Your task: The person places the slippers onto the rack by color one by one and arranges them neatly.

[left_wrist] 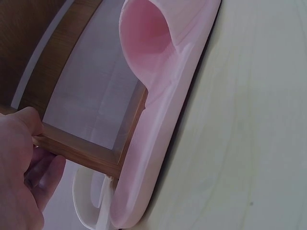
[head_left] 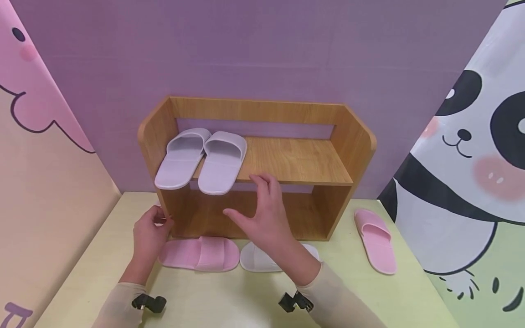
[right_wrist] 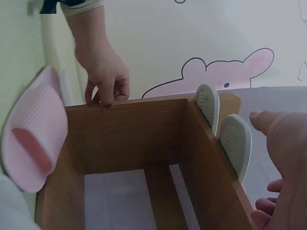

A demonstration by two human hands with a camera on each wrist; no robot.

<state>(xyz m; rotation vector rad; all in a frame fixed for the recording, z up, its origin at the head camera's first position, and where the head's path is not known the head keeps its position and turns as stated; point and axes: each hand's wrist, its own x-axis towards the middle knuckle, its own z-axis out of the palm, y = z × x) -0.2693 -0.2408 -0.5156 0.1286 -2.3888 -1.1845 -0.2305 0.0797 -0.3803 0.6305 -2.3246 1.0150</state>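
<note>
A two-tier wooden shoe rack point(head_left: 295, 159) stands against the purple backdrop. My left hand point(head_left: 149, 234) pinches the front edge of its left side panel point(left_wrist: 79, 151), low down, with thumb and fingers on either side. On the upper shelf, two white slippers point(head_left: 178, 166) point(head_left: 221, 168) sit side by side at the left, toes to the back, heels over the front edge. My right hand point(head_left: 268, 223) holds nothing. Its thumb and fingers are spread apart in front of the upper shelf, to the right of the slippers.
A pink slipper point(head_left: 180, 254) lies sideways along the rack's front. Beside it a white slipper point(head_left: 252, 258) is partly hidden by my right forearm. Another pink slipper point(head_left: 381, 250) lies right of the rack. Part of a white slipper point(left_wrist: 84, 196) shows beyond the left panel.
</note>
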